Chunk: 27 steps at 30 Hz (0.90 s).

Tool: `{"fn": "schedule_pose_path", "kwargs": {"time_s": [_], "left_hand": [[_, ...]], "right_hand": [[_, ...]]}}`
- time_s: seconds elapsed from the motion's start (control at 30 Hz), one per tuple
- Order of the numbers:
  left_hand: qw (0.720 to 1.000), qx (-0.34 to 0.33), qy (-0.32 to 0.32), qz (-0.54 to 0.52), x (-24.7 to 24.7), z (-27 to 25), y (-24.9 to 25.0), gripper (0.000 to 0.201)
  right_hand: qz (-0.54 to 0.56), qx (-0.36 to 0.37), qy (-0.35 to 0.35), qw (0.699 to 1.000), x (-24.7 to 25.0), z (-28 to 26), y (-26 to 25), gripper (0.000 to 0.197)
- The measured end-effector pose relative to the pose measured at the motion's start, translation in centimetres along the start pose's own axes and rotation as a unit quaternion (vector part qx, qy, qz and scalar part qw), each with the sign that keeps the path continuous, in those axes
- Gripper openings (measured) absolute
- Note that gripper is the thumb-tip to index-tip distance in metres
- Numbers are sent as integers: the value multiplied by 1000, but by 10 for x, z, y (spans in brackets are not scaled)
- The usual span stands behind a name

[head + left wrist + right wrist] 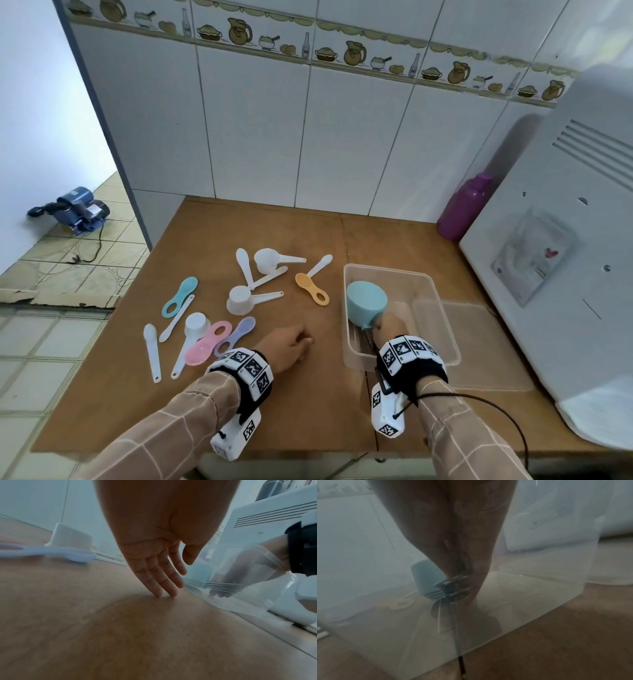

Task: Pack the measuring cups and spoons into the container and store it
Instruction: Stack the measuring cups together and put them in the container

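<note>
A clear plastic container (pixel 442 308) stands on the wooden table at centre right. My right hand (pixel 385 325) reaches down into it and grips the handles of a stack of teal measuring cups (pixel 366 303), which is tilted with its base up. In the right wrist view the teal cups (pixel 426 578) show blurred through the container wall. My left hand (pixel 291 344) rests on the table left of the container, fingers straight, fingertips (pixel 158 593) touching the wood, holding nothing. White cups (pixel 239 299) and coloured spoons (pixel 311 286) lie scattered to the left.
The clear lid (pixel 479 342) lies flat on the table right of the container. A large white appliance (pixel 565 240) fills the right side, with a purple bottle (pixel 462 209) behind it. Tiled wall stands at the back. The table's left edge drops to the floor.
</note>
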<state>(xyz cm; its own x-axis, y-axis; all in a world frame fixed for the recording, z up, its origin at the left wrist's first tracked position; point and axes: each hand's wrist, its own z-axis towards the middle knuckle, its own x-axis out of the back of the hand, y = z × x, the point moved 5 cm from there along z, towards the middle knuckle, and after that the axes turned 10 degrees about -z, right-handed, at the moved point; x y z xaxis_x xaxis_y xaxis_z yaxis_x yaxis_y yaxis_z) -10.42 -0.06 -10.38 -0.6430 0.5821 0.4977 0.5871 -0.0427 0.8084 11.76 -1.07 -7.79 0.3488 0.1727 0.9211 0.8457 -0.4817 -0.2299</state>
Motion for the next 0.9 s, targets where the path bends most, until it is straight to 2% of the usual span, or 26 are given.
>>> {"fn": "schedule_pose_path", "kwargs": {"time_s": [0.13, 0.27, 0.57, 0.67, 0.77, 0.83, 0.9], "left_hand": [[998, -20, -24, -48, -10, -5, 17, 35], [996, -64, -40, -51, -16, -9, 35, 53], [994, -75, -64, -57, -27, -17, 48, 57], [996, -54, -39, -50, -15, -19, 35, 46], [996, -25, 21, -78, 12, -23, 17, 30], [994, 9, 59, -89, 36, -28, -1, 25], [992, 68, 91, -52, 57, -35, -23, 21]], "right_hand": [[-28, 15, -29, 999, 1, 1, -5, 18], [-31, 28, -30, 999, 1, 4, -6, 20], [-55, 59, -44, 996, -3, -1, -10, 16], [-100, 82, -27, 991, 13, -2, -17, 16], [-111, 102, 19, 988, 46, -8, -34, 18], [-95, 132, 42, 986, 65, -16, -56, 14], [-73, 183, 66, 978, 78, -26, -86, 9]]}}
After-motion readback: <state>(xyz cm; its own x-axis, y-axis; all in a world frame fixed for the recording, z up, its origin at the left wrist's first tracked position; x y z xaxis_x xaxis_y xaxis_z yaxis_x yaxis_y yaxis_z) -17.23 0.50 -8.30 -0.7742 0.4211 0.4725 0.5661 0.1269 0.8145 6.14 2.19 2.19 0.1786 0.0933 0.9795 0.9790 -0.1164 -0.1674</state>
